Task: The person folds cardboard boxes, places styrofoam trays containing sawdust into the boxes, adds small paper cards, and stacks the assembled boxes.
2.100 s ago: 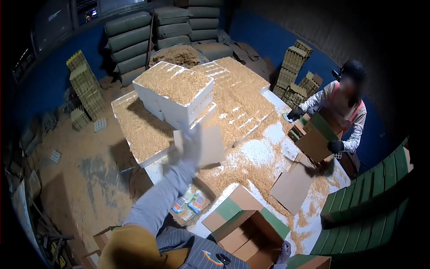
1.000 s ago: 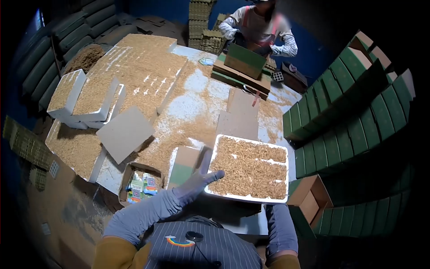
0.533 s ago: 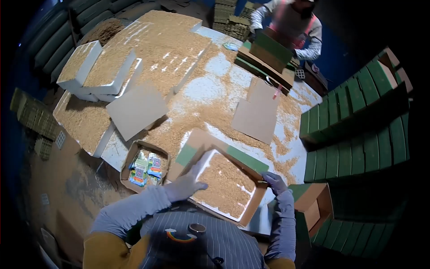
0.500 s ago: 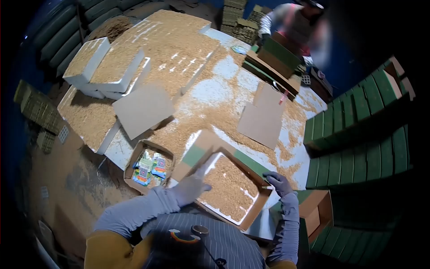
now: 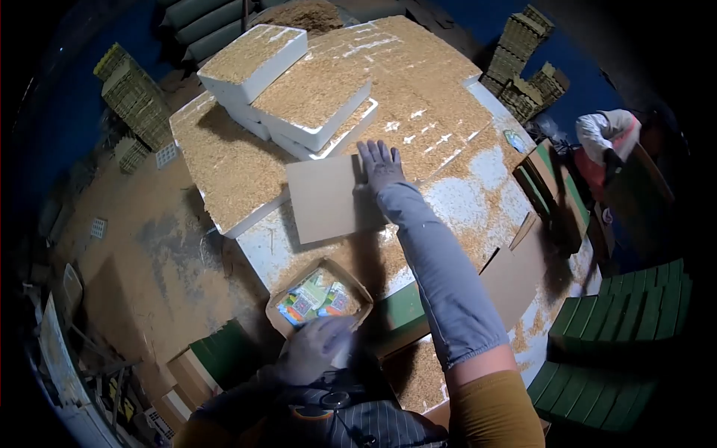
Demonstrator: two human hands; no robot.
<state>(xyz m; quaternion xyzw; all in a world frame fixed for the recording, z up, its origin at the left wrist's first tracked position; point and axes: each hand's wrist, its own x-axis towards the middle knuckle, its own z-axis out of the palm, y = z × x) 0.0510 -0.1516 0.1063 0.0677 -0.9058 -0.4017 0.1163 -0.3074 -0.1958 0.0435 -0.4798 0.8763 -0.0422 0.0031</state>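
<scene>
My right hand [image 5: 384, 166], gloved in grey, reaches far forward with its fingers stretched out at the right edge of a flat cardboard sheet [image 5: 328, 200]. Whether it touches the sheet's surface or only its edge is hard to make out. Close to my body, my left hand [image 5: 320, 349] is blurred at the near side of a small cardboard box [image 5: 280, 317] that holds colorful printed packets [image 5: 310, 300]. Its fingers are smeared. Partly under my right arm stands a larger green and brown box [image 5: 399, 317] with a sawdust-topped white tray [image 5: 418, 373] in it.
White foam boxes topped with sawdust [image 5: 321, 112] are stacked on the table's far left. A co-worker [image 5: 609, 142] stands at the right beside folded green cartons [image 5: 556, 194]. Rows of green boxes [image 5: 620, 321] stand at the right, and piled egg trays [image 5: 519, 63] at the back.
My right hand has left the large box's right side and reached forward to the cardboard sheet. My left hand has moved from that box to the packet box. The view has swung left.
</scene>
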